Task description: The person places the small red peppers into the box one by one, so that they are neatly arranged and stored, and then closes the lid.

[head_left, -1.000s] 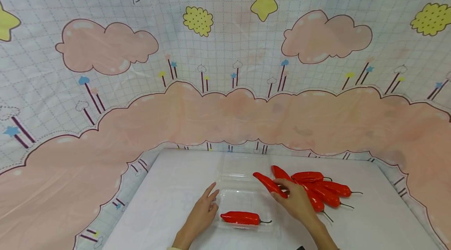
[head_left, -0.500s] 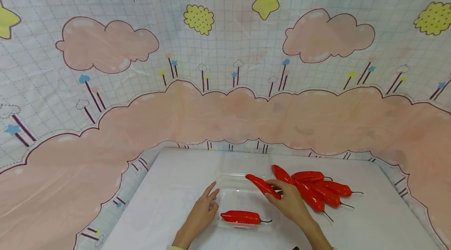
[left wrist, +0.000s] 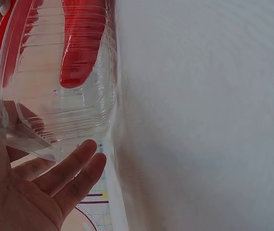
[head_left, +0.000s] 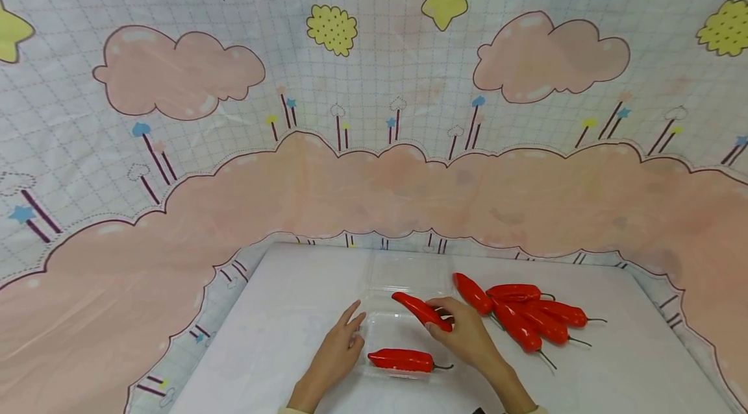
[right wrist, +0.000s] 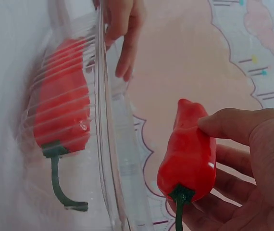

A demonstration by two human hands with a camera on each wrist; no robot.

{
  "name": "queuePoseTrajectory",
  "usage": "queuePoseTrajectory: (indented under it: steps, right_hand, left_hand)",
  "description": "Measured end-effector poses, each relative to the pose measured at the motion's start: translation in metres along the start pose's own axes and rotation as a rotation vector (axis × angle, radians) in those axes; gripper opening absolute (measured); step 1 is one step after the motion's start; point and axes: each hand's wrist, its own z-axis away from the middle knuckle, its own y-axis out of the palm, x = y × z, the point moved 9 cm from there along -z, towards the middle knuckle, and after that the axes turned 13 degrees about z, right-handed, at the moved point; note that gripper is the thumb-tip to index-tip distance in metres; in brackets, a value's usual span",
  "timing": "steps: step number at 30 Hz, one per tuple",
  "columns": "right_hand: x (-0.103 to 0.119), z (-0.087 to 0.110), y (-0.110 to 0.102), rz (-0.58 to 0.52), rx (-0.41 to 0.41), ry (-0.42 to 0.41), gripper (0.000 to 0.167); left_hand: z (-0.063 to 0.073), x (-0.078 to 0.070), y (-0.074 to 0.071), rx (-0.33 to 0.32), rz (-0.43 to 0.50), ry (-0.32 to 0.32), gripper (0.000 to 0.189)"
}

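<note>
My right hand [head_left: 467, 336] pinches a red chili pepper [head_left: 416, 307] between thumb and fingers. It holds the pepper tilted above the far part of a clear plastic box [head_left: 394, 331]. The right wrist view shows the held pepper's green stem end facing the camera. Another red pepper [head_left: 403, 360] lies crosswise along the near side of the box, its stem pointing right. Beside the box's left edge, my left hand [head_left: 336, 349] has its fingers extended. In the left wrist view those fingers [left wrist: 72, 180] lie close to the box's end; contact is hard to tell.
The box's clear hinged lid [head_left: 409, 273] lies folded back behind it. To the right, several red peppers [head_left: 517, 329] lie in a loose cluster on the white table [head_left: 280, 310]. A cloth printed with clouds [head_left: 374, 187] hangs behind the table.
My right hand has carried its pepper leftward, away from the cluster and over the box. The left hand and the pepper in the box have stayed in place.
</note>
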Motion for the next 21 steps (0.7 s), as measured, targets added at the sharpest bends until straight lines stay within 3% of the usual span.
queuePoseTrajectory:
  steps: [6,21]
  right_hand:
    - [0.003,-0.001,0.008,0.005,0.022,-0.049,0.041]
    - [0.01,-0.004,0.023,0.014,0.082,-0.079,0.04]
  left_hand:
    - [-0.001,0.0,0.002,0.001,0.001,-0.024,0.044]
    - [0.0,0.0,0.001,0.004,-0.002,-0.043,0.043]
